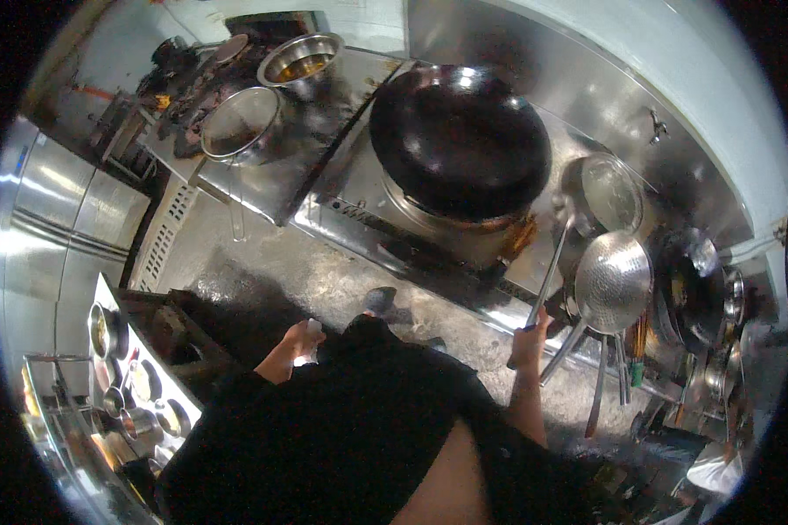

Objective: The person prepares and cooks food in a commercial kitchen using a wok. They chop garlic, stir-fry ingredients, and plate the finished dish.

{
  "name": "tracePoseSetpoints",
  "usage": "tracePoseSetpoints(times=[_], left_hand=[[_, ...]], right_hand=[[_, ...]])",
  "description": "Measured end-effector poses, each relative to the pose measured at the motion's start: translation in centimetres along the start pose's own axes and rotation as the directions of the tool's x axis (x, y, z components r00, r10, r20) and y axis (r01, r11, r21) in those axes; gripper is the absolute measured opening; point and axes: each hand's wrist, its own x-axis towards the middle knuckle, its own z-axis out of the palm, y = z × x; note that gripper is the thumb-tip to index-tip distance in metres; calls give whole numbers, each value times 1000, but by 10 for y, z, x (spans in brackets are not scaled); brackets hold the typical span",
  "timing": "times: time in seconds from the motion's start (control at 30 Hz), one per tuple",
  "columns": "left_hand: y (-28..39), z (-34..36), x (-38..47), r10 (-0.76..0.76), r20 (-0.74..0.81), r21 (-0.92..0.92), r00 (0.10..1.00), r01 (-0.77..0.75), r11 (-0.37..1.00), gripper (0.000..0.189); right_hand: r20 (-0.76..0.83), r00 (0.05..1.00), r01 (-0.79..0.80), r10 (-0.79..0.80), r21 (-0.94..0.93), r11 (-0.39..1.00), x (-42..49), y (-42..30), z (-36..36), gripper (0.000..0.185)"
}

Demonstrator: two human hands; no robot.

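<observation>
My right hand (529, 342) grips the handle of a long metal ladle (553, 266), whose bowl end is raised beside the stove's right part. My left hand (304, 341) is low by my body, closed around a small white thing, possibly a cloth. Ahead of me a large dark wok (459, 144) sits over a burner ring on the steel range (348, 177). To the right of the ladle, a perforated metal skimmer (614, 282) lies with its handle towards me. Behind it stands a round pot (611, 190) with pale liquid. A bamboo brush (520, 237) rests near the wok.
At the back left stand a mesh strainer (243, 125) and a steel bowl (302, 62) holding yellowish liquid. Another wok (693, 289) is at the right. Several small containers (138, 423) fill a counter at lower left. A wall tap (658, 125) projects behind the range.
</observation>
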Motion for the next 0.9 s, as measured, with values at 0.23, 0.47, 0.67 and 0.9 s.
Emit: tracePoseSetpoints(times=[0.23,0.47,0.67,0.9], left_hand=[[110,-15,-13,-23,56,588,998,-14,809,45],[276,-73,-31,227,-50,296,973,-203,933,57],[287,-126,-8,329,-251,81,910,-319,944,53],[271,-166,-21,260,-291,62,921,-254,965,48]], right_hand=[[-394,807,588,-441,452,671,0,-84,19,56],[-212,865,502,-455,364,785,37,-262,53,54],[126,776,453,-618,571,685,16,-435,190,61],[566,692,239,-447,405,883,60,-594,309,41]])
